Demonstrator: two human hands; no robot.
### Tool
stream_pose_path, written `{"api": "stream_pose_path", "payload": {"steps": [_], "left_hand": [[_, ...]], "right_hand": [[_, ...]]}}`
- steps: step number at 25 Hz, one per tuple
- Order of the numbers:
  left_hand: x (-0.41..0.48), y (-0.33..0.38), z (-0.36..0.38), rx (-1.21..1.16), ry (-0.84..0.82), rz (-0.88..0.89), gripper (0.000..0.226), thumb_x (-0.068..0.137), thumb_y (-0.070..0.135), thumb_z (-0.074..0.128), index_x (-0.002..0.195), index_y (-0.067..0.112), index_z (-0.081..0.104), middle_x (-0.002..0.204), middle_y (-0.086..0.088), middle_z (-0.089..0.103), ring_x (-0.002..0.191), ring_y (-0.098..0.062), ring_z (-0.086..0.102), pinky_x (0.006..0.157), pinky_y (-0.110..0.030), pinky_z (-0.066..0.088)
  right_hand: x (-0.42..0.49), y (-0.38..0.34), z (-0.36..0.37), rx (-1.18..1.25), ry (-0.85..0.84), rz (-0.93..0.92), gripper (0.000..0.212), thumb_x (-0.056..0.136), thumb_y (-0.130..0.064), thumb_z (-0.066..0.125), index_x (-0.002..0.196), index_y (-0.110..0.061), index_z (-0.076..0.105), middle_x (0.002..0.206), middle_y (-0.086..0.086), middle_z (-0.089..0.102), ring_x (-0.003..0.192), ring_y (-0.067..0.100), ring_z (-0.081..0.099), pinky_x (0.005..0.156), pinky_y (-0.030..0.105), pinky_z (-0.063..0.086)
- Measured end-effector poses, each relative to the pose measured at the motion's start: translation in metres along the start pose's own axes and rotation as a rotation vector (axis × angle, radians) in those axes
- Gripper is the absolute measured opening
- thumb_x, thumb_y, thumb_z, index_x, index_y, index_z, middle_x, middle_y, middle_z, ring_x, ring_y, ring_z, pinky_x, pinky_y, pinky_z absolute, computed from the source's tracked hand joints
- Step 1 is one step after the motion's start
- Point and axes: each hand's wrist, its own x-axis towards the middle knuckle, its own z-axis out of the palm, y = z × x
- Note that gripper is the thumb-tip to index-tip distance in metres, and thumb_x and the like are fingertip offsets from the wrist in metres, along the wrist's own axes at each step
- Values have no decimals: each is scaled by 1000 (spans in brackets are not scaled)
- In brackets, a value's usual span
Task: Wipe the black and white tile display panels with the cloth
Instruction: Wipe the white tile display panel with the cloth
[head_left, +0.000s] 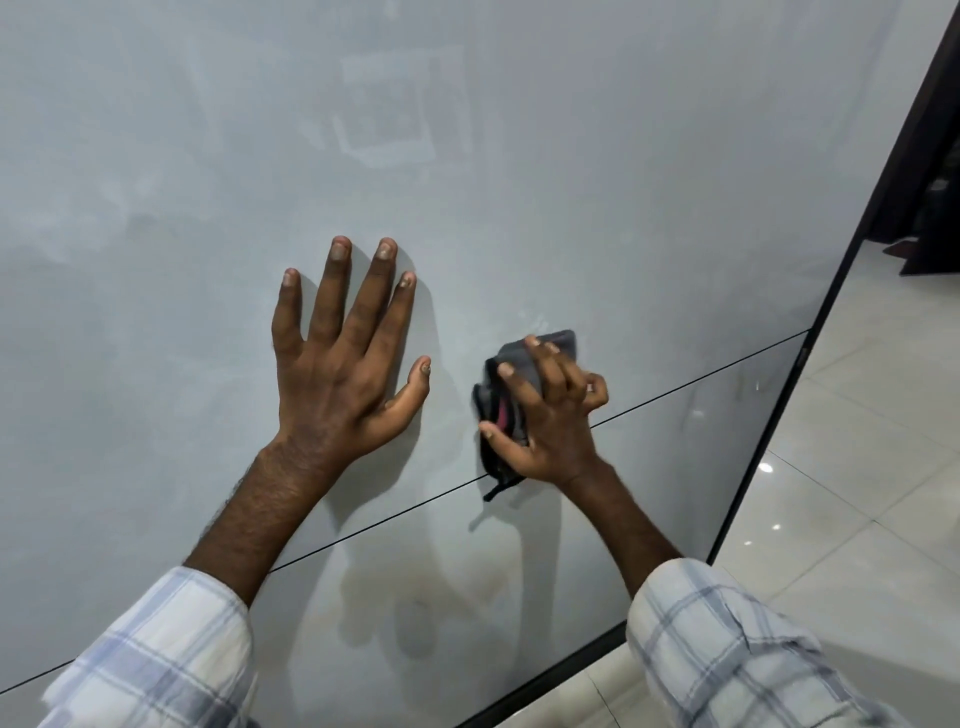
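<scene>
A large glossy white tile panel (519, 182) fills most of the view, with a thin dark joint running across its lower part. My left hand (343, 364) lies flat on the panel, fingers spread and straight. To its right, my right hand (545, 415) grips a bunched dark grey cloth (501, 400) with a pink patch and holds it against the panel just above the joint. A loose strip of the cloth hangs below my palm. Faint smears and reflections show on the panel above my hands.
A black frame edge (810, 332) bounds the panel on the right and along the bottom. Beyond it lies a shiny cream tiled floor (857, 467). Dark furniture (930, 208) stands at the upper right corner.
</scene>
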Motion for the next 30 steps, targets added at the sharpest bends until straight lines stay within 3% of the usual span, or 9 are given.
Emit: {"api": "stream_pose_path", "payload": {"steps": [2,6,10,13,19,22,24,28,30], "left_hand": [[-1,-1,0,-15,12,-2,71,96,41,58,156,6,45,165,-17,37,154,-45,27,122,-64,16],[0,-2,-3,-35,17,11,69,96,40,57,155,6,46,165,-14,37,154,-43,28,124,-62,11],[3,-2,-6,-79,26,-25,66,97,39,58,155,10,47,167,-14,34,155,-38,28,124,-57,11],[17,7,-13,-121,45,-107,63,98,41,56,155,15,49,169,-14,30,156,-32,27,118,-59,17],[58,37,7,-12,64,-167,66,99,44,52,157,13,45,169,-15,28,155,-38,26,118,-57,16],[53,50,22,103,69,-184,75,97,44,55,160,8,37,167,-15,32,153,-46,27,120,-57,18],[53,55,26,104,81,-193,75,96,42,57,160,8,37,167,-14,32,154,-45,26,121,-56,19],[55,49,19,30,72,-168,68,96,39,57,155,8,46,167,-16,33,156,-42,24,119,-55,18],[56,46,12,-20,50,-154,63,98,38,56,152,7,50,167,-17,32,156,-41,25,115,-56,22]], "right_hand": [[-2,12,-5,73,58,338,79,89,-58,60,156,-26,34,165,10,29,151,32,27,116,50,22],[-10,33,0,373,294,1329,88,80,-70,47,159,-30,36,165,-1,33,151,28,25,119,56,21],[11,57,-14,522,469,1746,69,92,-56,51,153,-27,40,158,10,38,147,33,27,117,53,26],[51,42,-20,369,406,1437,84,83,-65,41,157,-26,37,161,6,36,148,31,26,118,62,22],[59,17,-26,-31,45,60,78,88,-56,56,154,-19,37,162,16,29,148,33,29,102,52,27],[62,49,-31,-50,12,-354,74,87,-61,64,150,-28,45,160,8,37,147,24,32,101,53,28],[80,82,-42,7,53,-305,71,88,-61,67,149,-31,47,161,5,38,146,25,34,107,51,30],[116,105,-64,195,240,552,74,91,-60,58,155,-30,38,166,3,31,151,24,24,113,53,22],[126,96,-65,160,248,651,74,90,-58,55,156,-29,38,167,0,30,151,22,21,109,51,20]]}}
